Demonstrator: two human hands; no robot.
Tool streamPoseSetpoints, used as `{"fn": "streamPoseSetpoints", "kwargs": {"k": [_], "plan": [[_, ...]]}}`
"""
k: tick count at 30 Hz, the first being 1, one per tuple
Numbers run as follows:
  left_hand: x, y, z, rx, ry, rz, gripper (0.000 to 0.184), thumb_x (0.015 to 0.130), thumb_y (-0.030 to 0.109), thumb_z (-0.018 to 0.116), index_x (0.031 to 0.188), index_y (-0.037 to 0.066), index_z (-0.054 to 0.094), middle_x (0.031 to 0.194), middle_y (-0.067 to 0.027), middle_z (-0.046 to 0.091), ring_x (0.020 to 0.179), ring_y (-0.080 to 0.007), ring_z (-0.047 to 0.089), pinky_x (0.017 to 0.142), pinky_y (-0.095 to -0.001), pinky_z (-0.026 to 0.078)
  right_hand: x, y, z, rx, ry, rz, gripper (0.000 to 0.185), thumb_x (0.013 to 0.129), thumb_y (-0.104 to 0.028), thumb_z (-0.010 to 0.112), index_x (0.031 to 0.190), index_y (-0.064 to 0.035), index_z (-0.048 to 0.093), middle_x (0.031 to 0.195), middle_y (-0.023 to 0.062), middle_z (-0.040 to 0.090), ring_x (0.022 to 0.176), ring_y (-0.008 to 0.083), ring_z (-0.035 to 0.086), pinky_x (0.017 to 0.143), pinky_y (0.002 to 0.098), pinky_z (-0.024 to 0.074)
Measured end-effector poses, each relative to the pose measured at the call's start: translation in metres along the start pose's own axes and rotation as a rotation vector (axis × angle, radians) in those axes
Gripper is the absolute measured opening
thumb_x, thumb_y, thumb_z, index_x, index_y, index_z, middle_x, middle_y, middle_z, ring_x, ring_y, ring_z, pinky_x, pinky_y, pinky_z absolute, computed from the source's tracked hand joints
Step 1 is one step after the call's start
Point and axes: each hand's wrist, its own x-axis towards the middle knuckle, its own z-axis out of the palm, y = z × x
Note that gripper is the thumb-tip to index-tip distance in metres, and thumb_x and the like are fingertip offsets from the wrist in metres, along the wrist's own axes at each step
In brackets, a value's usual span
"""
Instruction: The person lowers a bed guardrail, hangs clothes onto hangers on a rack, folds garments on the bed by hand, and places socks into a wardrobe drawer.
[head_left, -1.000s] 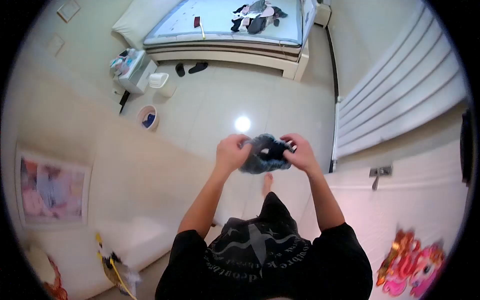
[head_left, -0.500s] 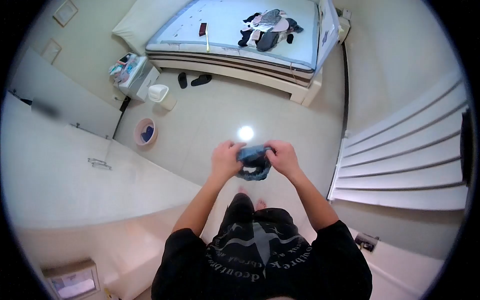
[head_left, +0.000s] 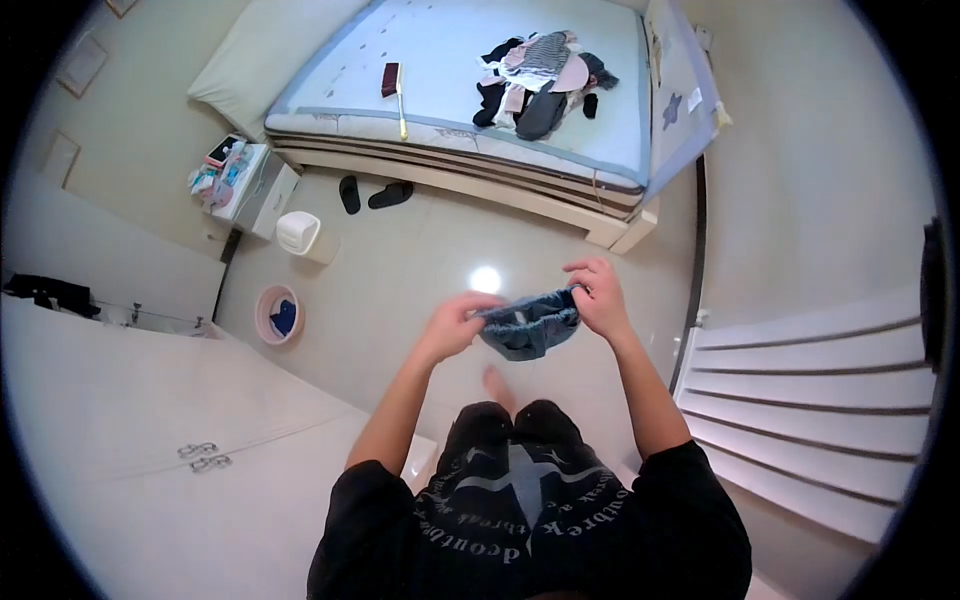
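Note:
A small blue denim garment (head_left: 530,335) with a gathered, frayed-looking edge is stretched between my hands in front of my waist; its exact kind is unclear. My left hand (head_left: 456,326) pinches its left end, fingers closed over the rim. At the opposite end, my right hand (head_left: 601,300) grips the rim, its index finger sticking out to the left. The garment hangs down from both hands, above the tiled floor.
Ahead stands a bed (head_left: 440,50) with a pile of clothes (head_left: 545,80) and a brush (head_left: 391,82). To the left are a nightstand (head_left: 268,205), white bin (head_left: 305,238), pink basin (head_left: 279,315), slippers (head_left: 390,195) and cabinet doors (head_left: 270,400). A white slatted panel (head_left: 800,400) is on the right.
My hands have drawn farther apart, the right one moving rightward, and the garment is now stretched wider and tilted. The view has shifted, and one foot has moved.

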Motion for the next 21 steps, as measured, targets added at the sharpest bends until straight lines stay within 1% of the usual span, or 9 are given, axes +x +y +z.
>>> {"fn": "streamPoseSetpoints", "kwargs": {"k": [3, 6, 8, 9, 10, 14, 17, 18, 21], "plan": [[0.055, -0.009, -0.029, -0.013, 0.034, 0.301, 0.038, 0.08, -0.001, 0.052, 0.112, 0.006, 0.072, 0.114, -0.0096, 0.065, 0.1, -0.0213, 0.064, 0.092, -0.032, 0.05, 0.036, 0.039, 0.022, 0.368, -0.151, 0.152, 0.016, 0.078, 0.0, 0.051, 0.085, 0.0014, 0.065, 0.092, 0.0088, 0.07, 0.084, 0.0187, 0.065, 0.077, 0.0312, 0.0519], [0.105, -0.001, -0.062, -0.06, 0.018, 0.336, 0.036, 0.081, 0.0, 0.05, 0.108, 0.003, 0.073, 0.113, -0.006, 0.067, 0.089, -0.0162, 0.064, 0.082, -0.0274, 0.05, 0.079, 0.058, 0.033, 0.618, -0.211, 0.212, 0.019, 0.081, 0.001, 0.05, 0.093, 0.0018, 0.065, 0.094, 0.008, 0.069, 0.087, 0.0148, 0.064, 0.079, 0.029, 0.0512], [0.136, 0.001, -0.085, -0.186, 0.017, 0.101, 0.032, 0.086, 0.004, 0.049, 0.107, 0.002, 0.073, 0.101, -0.0046, 0.068, 0.09, -0.0155, 0.063, 0.081, -0.0276, 0.05, 0.111, 0.065, 0.04, 0.806, -0.263, 0.227, 0.02, 0.085, 0.001, 0.05, 0.099, 0.0015, 0.064, 0.095, 0.0074, 0.069, 0.088, 0.0143, 0.063, 0.08, 0.0293, 0.0513], [0.152, 0.006, -0.095, -0.248, 0.019, -0.016, 0.03, 0.088, 0.007, 0.049, 0.106, 0.002, 0.072, 0.095, -0.0038, 0.068, 0.091, -0.0151, 0.062, 0.081, -0.0277, 0.049, 0.126, 0.072, 0.048, 0.746, -0.277, 0.207, 0.019, 0.085, -0.001, 0.054, 0.101, 0.0007, 0.064, 0.096, 0.0075, 0.068, 0.089, 0.0145, 0.063, 0.08, 0.0298, 0.0515], [0.169, 0.014, -0.102, -0.3, 0.095, -0.117, 0.028, 0.09, 0.01, 0.048, 0.1, 0.003, 0.073, 0.078, 0.0007, 0.064, 0.073, -0.0098, 0.058, 0.062, -0.0238, 0.044, 0.143, 0.08, 0.057, 0.687, -0.292, 0.183, 0.019, 0.086, -0.003, 0.058, 0.103, -0.0001, 0.064, 0.097, 0.0077, 0.068, 0.09, 0.0148, 0.063, 0.08, 0.0304, 0.0516], [0.232, 0.035, -0.141, -0.418, 0.202, -0.238, 0.023, 0.087, 0.011, 0.051, 0.089, 0.005, 0.072, 0.067, 0.005, 0.056, 0.057, -0.0045, 0.046, 0.048, -0.0214, 0.032, 0.222, 0.057, 0.061, 0.399, -0.25, 0.042, 0.033, 0.08, -0.014, 0.075, 0.11, -0.0024, 0.064, 0.096, 0.0092, 0.067, 0.091, 0.0174, 0.063, 0.079, 0.032, 0.0516], [0.281, 0.027, -0.169, -0.416, 0.228, -0.246, 0.024, 0.082, 0.01, 0.051, 0.092, 0.005, 0.073, 0.072, 0.0017, 0.061, 0.058, -0.007, 0.051, 0.049, -0.0232, 0.037, 0.272, 0.073, 0.076, 0.372, -0.359, 0.004, 0.042, 0.076, -0.024, 0.078, 0.114, -0.0093, 0.066, 0.094, 0.0093, 0.064, 0.091, 0.0268, 0.062, 0.081, 0.0396, 0.0503], [0.295, 0.023, -0.177, -0.414, 0.23, -0.246, 0.027, 0.081, 0.011, 0.051, 0.096, 0.003, 0.073, 0.082, -0.0022, 0.067, 0.069, -0.0102, 0.06, 0.06, -0.0246, 0.048, 0.288, 0.082, 0.083, 0.347, -0.378, -0.093, 0.034, 0.077, -0.02, 0.075, 0.108, -0.0081, 0.067, 0.092, 0.0104, 0.063, 0.09, 0.0278, 0.062, 0.078, 0.0388, 0.0506], [0.336, 0.037, -0.2, -0.451, 0.207, -0.293, 0.032, 0.081, 0.012, 0.049, 0.102, 0.002, 0.072, 0.093, -0.0054, 0.07, 0.083, -0.0138, 0.066, 0.074, -0.0277, 0.054, 0.336, 0.109, 0.101, 0.357, -0.408, -0.009, 0.025, 0.079, -0.017, 0.071, 0.102, -0.0057, 0.067, 0.091, 0.0119, 0.063, 0.084, 0.028, 0.063, 0.072, 0.038, 0.0509]]}}
